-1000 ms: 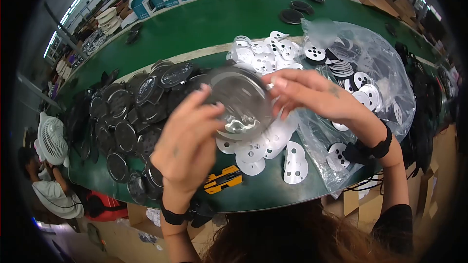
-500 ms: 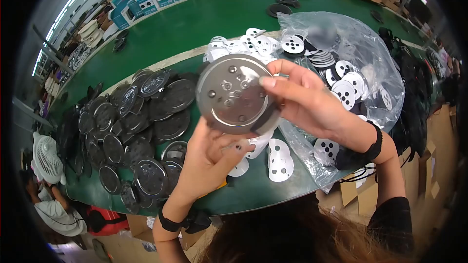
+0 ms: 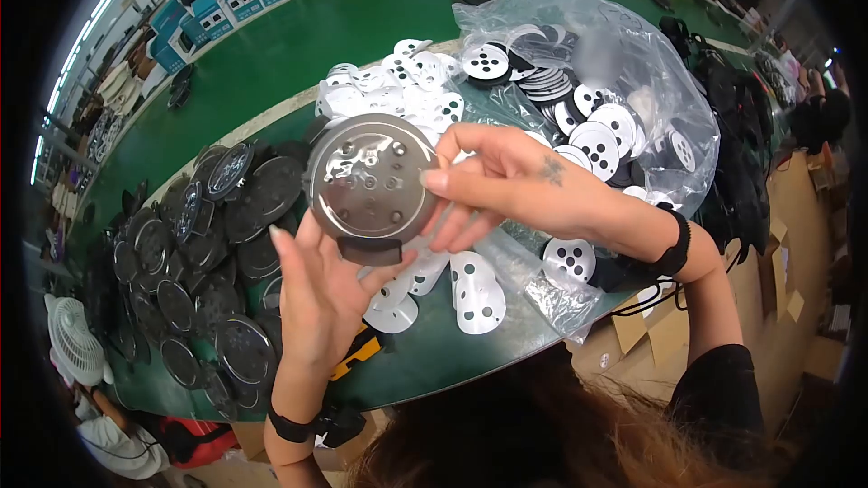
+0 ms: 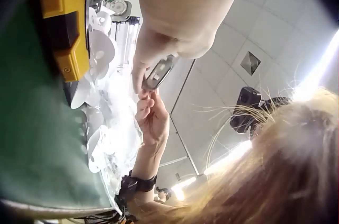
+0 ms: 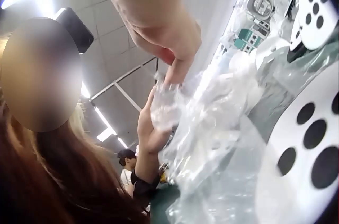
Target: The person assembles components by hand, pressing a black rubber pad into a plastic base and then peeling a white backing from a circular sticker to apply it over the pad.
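Note:
A dark, glossy round plastic cover with several small raised rings and a squared tab at its bottom edge is held up above the table. My right hand pinches its right edge, thumb on the near face. Below it, palm up, my left hand supports the cover, its thumb straight and away from the rim; the other fingers are partly hidden behind the cover. From the left wrist, the cover shows edge-on between the two hands. White discs with holes lie on the table below.
Many similar dark covers are heaped at the left. A clear plastic bag of white and black perforated discs lies at the right. More white discs are piled behind the hands. Near the left wrist lies a yellow and black tool.
The cover was blurred in motion, then came round to show its ringed face. Its tab has since turned from lower right to the bottom. The left thumb has spread away from the rim.

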The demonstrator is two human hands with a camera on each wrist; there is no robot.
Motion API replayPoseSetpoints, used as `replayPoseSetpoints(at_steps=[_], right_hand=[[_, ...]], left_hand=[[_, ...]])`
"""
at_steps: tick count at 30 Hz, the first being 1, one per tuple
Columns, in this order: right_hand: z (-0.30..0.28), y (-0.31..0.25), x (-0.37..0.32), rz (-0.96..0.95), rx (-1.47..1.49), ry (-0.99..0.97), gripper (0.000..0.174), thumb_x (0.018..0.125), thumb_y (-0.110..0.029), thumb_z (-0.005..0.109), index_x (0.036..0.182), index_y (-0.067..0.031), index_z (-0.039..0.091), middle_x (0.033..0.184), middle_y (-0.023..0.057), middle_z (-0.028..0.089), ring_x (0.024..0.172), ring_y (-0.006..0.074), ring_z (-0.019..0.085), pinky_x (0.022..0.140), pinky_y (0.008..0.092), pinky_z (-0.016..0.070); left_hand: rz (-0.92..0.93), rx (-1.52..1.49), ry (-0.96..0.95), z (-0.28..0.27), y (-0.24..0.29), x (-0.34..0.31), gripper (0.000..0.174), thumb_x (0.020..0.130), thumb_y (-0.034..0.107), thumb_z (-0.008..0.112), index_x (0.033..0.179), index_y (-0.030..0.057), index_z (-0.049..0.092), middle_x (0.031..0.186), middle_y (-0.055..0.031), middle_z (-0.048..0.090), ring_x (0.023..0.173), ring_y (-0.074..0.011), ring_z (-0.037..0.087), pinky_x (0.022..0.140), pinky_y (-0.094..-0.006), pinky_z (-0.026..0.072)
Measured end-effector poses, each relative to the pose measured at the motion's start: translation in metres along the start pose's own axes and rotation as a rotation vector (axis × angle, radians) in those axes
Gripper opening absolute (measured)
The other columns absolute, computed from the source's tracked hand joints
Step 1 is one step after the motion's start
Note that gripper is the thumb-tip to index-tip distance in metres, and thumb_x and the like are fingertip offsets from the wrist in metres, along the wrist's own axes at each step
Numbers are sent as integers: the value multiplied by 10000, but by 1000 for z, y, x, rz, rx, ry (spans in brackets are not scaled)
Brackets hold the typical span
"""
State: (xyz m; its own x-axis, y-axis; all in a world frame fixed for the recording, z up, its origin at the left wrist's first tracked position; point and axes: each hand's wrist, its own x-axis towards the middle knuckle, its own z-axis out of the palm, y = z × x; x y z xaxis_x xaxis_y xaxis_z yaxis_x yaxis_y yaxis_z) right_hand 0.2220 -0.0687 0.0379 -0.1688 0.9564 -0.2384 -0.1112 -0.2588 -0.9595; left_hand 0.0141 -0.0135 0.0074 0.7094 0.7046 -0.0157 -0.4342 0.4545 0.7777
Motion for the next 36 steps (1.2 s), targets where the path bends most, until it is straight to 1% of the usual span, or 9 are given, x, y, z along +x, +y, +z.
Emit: replayPoseSetpoints(at_steps=[4, 7, 10, 13, 16, 21, 30, 34, 36], right_hand=[[-7, -3, 6, -184, -195, 4, 317, 888, -294, 577, 874, 20, 619, 804, 88, 646, 655, 143, 630, 600, 241, 517], [-39, -25, -7, -364, -828, 206, 368, 853, -346, 603, 775, 10, 651, 658, 87, 637, 625, 137, 623, 575, 261, 479], [-81, -9, -11, -212, -1369, 217, 434, 756, -385, 678, 902, 17, 612, 784, 162, 636, 711, 306, 628, 626, 364, 490], [-99, 33, -7, -165, -1690, 198, 612, 657, -403, 748, 993, 68, 548, 964, 207, 571, 927, 335, 567, 766, 386, 472], [-98, 21, -7, -63, -1441, 178, 603, 621, -365, 779, 986, 52, 541, 979, 206, 562, 944, 330, 552, 785, 386, 458], [-93, 14, -6, -177, -1364, 215, 563, 614, -297, 785, 977, 32, 506, 914, 178, 563, 861, 301, 564, 761, 353, 465], [-16, -26, -12, -311, -351, 37, 559, 618, -120, 780, 1108, 15, 546, 1003, 57, 567, 914, 128, 548, 791, 262, 463], [19, -18, -5, -799, -1018, 117, 610, 580, -139, 806, 1134, -65, 562, 1055, 96, 575, 949, 244, 572, 787, 315, 479], [27, -14, -1, -814, -886, 85, 543, 604, -151, 806, 1097, -84, 587, 1115, 119, 568, 957, 270, 571, 795, 340, 474]], left_hand=[[155, 347, 10, -10, 0, -1, 440, 965, 184, 396, 1345, 8, 261, 1227, -141, 455, 1066, -228, 532, 783, -379, 511], [175, 264, 114, -9, 7, -2, 448, 939, 109, 430, 1346, 2, 273, 1188, -116, 499, 926, -156, 570, 683, -289, 491], [220, 296, 176, -3, 9, -4, 470, 937, 118, 422, 1368, 21, 260, 1192, -104, 510, 873, -116, 576, 617, -226, 466], [223, 335, 202, 9, 10, -7, 531, 923, 82, 415, 1406, 82, 196, 1128, -101, 531, 797, -104, 574, 498, -195, 423], [197, 327, 150, 10, 8, -8, 525, 926, 82, 404, 1403, 96, 187, 1087, -98, 536, 773, -104, 566, 505, -201, 425], [50, 365, 34, -10, 8, -11, 214, 938, 95, 418, 1081, -20, 527, 968, -82, 545, 778, -104, 537, 604, -254, 455], [24, 654, -100, -8, 7, -12, 245, 911, 159, 475, 1085, 7, 556, 1057, -102, 468, 791, -101, 514, 669, -241, 445], [179, 659, -147, -8, 2, -17, 213, 906, 161, 487, 1023, -8, 540, 1024, -86, 430, 792, -112, 495, 697, -231, 424], [278, 741, -96, -3, 5, -17, 171, 902, 133, 494, 981, -15, 528, 1027, -81, 422, 784, -110, 492, 698, -232, 422]])
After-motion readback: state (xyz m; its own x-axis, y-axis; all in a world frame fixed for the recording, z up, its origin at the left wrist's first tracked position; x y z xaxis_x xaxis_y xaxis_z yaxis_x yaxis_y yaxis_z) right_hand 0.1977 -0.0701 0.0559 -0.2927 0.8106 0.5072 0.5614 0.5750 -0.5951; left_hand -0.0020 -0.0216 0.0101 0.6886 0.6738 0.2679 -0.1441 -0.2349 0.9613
